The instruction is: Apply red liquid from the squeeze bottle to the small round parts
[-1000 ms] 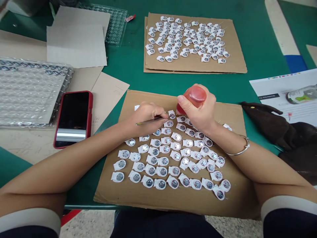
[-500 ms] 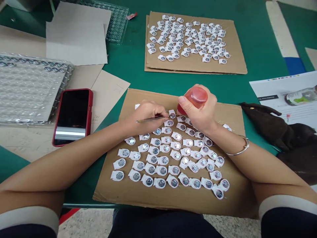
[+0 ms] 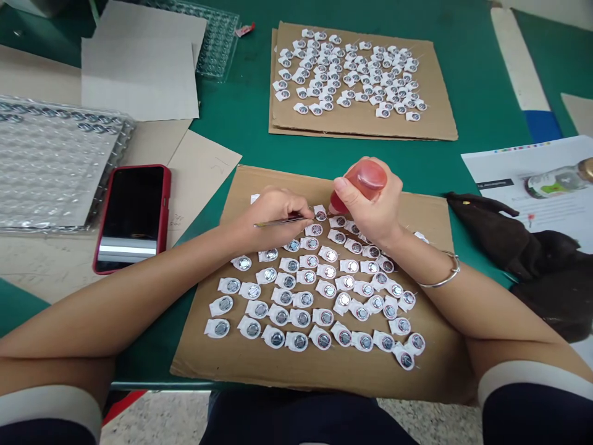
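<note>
Right fist (image 3: 380, 209): glossy red bottle (image 3: 369, 178)

A translucent red bottle (image 3: 369, 176), glossy and rounded at its upper end, is held tilted just right of the upper centre of the frame, its lower end leaning down and to the left. Left of it, a slim metallic tool (image 3: 277, 222) is held almost level, its right end close to one white tabbed disc (image 3: 320, 213) with a round silver centre; whether they touch cannot be told. Similar discs (image 3: 296, 340) lie flat in loose rows across a brown cardboard sheet (image 3: 324, 374) at lower centre, most tabs pointing left. Towards the lower right, several sit against one another.
</note>
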The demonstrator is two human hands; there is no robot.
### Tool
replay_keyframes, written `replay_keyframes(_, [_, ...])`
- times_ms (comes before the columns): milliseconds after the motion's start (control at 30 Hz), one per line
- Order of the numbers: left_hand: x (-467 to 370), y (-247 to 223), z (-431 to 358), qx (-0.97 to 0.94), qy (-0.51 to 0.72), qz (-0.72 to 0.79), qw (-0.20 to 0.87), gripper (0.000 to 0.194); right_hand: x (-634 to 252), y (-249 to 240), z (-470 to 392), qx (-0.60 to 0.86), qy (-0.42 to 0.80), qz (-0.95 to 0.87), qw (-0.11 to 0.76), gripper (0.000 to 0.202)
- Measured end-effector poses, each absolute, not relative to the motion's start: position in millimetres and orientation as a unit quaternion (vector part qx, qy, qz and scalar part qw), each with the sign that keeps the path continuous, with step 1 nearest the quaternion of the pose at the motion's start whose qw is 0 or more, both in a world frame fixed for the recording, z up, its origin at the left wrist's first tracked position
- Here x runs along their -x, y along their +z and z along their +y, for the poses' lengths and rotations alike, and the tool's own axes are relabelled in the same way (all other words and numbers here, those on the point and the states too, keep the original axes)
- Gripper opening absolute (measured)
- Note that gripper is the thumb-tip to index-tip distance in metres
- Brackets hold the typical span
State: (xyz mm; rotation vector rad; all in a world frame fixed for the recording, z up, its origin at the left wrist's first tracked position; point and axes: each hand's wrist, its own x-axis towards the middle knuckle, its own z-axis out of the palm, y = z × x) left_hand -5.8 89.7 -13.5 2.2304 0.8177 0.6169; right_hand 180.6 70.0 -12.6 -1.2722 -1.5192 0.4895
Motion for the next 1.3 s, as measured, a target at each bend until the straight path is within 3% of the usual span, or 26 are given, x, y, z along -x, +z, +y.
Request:
replay_keyframes(167, [4.8,-14.7,90.3,-0.85,0.238,0.322,0.342,0.009,-178.9,-2.9,70.8,0.534,0.26,-0.598,0.538,0.028])
replay_keyframes(400, [3.3,-3.8,93.8,-0.81,0.201,0.386,0.393,0.011,-199.1,39.0,84.1,0.484,0.339,-0.502,0.632,0.028])
replay_keyframes(833, [-8.9,2.2,116.8,-0.806,0.17,0.378,0.422,0.011,-226.1,34.8,2.3,0.522,0.338,-0.401,0.673,0.024])
replay_keyframes(1300, [6.1,7.0,99.7,-0.81,0.171,0.403,0.389,0.011,-223.3,38.9,2.2,0.522,0.288,-0.389,0.702,0.027])
